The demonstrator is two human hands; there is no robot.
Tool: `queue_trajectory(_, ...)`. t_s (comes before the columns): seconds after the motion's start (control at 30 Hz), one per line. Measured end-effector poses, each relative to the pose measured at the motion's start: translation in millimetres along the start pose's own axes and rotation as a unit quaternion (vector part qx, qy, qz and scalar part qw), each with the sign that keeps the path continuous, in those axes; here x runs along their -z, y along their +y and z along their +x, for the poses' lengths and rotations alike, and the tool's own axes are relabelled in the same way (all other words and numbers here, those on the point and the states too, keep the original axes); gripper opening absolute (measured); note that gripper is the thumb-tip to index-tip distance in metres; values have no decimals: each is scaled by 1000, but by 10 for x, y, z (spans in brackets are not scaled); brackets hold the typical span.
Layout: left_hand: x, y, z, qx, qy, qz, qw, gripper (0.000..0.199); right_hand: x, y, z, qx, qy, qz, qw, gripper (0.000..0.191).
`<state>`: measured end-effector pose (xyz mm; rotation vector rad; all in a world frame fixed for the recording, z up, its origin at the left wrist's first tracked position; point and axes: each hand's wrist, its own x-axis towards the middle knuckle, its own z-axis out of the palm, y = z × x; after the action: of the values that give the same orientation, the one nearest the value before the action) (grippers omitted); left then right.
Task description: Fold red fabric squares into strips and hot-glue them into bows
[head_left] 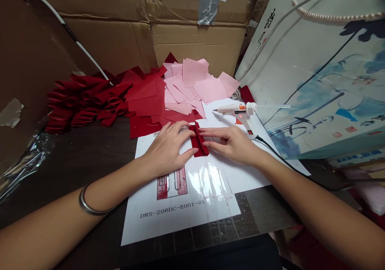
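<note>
A small dark red piece (pixel 199 149), folded lengthwise, lies on white printed paper (pixel 180 230); whether it is paper or cloth I cannot tell. My left hand (pixel 170 145) curves over its left side, thumb and fingertips pressed on it. From the right, the fingertips and thumb of my right hand (pixel 233 143) close on its raised fold. Just beyond my right hand a white hot glue gun (pixel 240 109) rests on the paper, nozzle pointing left, with a clear glue stick (pixel 273 106) at its back.
Flat red pieces (pixel 147 97) and pink pieces (pixel 192 87) are heaped behind my hands. Folded red pieces (pixel 87 99) stand piled at the left. Cardboard boxes (pixel 192 41) wall the back; a painted bag (pixel 325 77) stands right. The gun's black cord (pixel 276 153) runs right.
</note>
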<state>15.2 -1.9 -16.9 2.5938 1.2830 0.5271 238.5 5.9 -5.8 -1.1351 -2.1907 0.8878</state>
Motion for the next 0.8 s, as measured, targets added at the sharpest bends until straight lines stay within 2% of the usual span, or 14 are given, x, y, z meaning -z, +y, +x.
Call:
queue_trajectory(0.13, 5, -6, 2, 22, 27, -4, 999, 38, -4, -17, 3, 17, -2, -26, 1000, 35)
queue_trajectory(0.4, -25, -20, -7, 13, 50, 13, 999, 30, -67, 6, 13, 72, 6, -102, 992, 38)
queue_trajectory(0.8, -17, -24, -17, 14, 57, 19, 998, 29, -94, 8, 20, 68, -11, -140, 988, 39)
